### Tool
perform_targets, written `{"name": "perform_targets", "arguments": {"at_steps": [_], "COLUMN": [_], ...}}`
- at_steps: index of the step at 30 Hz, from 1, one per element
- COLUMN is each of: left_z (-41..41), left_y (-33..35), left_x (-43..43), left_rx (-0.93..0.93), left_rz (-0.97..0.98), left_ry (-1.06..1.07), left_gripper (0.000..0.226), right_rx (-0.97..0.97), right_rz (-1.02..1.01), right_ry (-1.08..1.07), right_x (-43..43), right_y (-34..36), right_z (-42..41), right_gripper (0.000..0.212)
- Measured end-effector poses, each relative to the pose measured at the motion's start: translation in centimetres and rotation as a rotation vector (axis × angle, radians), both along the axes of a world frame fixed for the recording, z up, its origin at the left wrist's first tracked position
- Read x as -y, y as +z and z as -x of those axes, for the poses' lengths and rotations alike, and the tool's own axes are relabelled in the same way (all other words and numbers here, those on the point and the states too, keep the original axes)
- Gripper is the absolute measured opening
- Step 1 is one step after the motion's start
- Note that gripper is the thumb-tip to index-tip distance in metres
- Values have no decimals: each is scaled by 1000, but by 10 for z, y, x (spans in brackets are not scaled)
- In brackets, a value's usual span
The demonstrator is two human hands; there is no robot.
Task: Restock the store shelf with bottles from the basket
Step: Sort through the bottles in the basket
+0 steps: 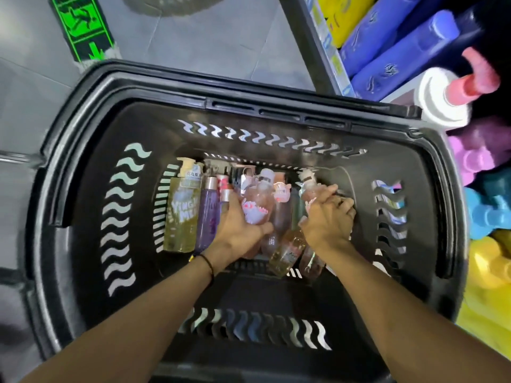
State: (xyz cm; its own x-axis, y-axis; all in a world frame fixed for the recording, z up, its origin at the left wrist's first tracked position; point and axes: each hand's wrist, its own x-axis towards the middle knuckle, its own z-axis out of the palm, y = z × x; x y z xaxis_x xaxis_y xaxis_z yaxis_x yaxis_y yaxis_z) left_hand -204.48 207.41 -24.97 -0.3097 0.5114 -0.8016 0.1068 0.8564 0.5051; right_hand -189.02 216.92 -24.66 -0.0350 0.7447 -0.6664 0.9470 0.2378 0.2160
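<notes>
Both grips close on bottles inside the black basket (83, 150) at frame centre: left hand (237, 228) on a pink bottle (255, 205), right hand (327, 219) on a clear bottle (308, 186).

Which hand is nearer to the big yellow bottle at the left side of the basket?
The left hand. It lies among the bottles, a purple bottle away from the yellow bottle. The right hand is farther right, on a clear bottle.
</notes>
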Motion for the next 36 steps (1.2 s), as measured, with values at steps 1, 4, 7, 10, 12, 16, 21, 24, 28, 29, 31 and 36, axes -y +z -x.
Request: {"name": "perform_targets", "arguments": {"at_steps": [1, 4, 7, 10, 12, 16, 21, 24, 28, 29, 31, 36], "left_z": [5, 17, 24, 25, 24, 17, 8, 5, -3, -5, -5, -24], "left_y": [1, 9, 22, 47, 71, 123, 215, 275, 369, 396, 449, 581], "left_x": [5, 16, 22, 25, 26, 33, 34, 34, 33, 32, 32, 29], "left_rx": [5, 37, 44, 68, 49, 52, 128, 135, 185, 191, 131, 24], "left_rz": [-4, -11, -19, -13, -22, -72, -153, -171, -255, -282, -355, -559], "left_ry": [13, 49, 84, 147, 183, 256, 275, 248, 201, 181, 160, 196], "left_gripper": [99, 86, 69, 72, 72, 74, 72, 65, 63, 62, 68, 69], "right_rx": [-3, -73, -233, -470, -588, -777, -944, -975, -1055, -1069, -1130, -1335], "right_rz": [7, 28, 47, 48, 38, 41, 33, -16, -30, -40, -71, -78], "right_ry": [-37, -111, -282, -430, -454, -586, -781, -816, -876, -875, -867, -809], "right_x": [-2, -3, 7, 24, 34, 52, 61, 58, 55, 54, 47, 44], "right_y": [-3, 2, 23, 52, 77, 126, 224, 291, 379, 402, 454, 583], "right_z": [1, 0, -2, -7, -10, -18, -22, -24, -35, -39, -42, -60], "right_gripper": [98, 63, 50, 73, 73, 65, 64, 65, 62, 63, 56, 49]}}
